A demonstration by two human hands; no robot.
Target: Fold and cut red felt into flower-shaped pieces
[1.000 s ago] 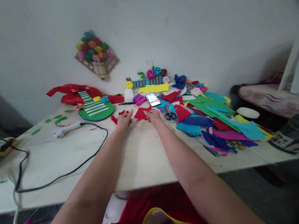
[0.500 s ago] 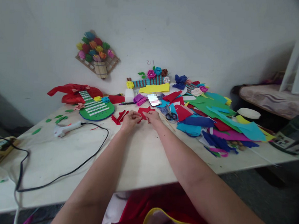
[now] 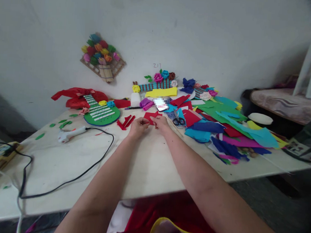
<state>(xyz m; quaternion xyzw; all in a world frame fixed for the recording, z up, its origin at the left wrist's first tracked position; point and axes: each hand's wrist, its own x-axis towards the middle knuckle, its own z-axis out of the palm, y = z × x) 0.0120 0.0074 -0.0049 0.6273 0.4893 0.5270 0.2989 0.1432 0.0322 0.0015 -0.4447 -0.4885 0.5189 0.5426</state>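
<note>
Both my arms reach far across the white table [image 3: 147,165]. My left hand [image 3: 138,126] and my right hand [image 3: 160,123] meet over a piece of red paper [image 3: 150,117], each pinching an edge of it with closed fingers. A few red paper strips [image 3: 125,122] lie just left of my left hand. Scissors [image 3: 178,120] rest on the table just right of my right hand.
A pile of coloured paper sheets [image 3: 223,127] covers the table's right side. A white glue gun [image 3: 71,135] with a black cord [image 3: 89,168] lies at left, near a green paper craft [image 3: 101,114]. Paper flowers [image 3: 160,80] line the wall; a white plate [image 3: 260,118] sits at right.
My left hand moved right from the red strips to join my right hand on the red paper, and its fingers closed on it. The view shifted slightly.
</note>
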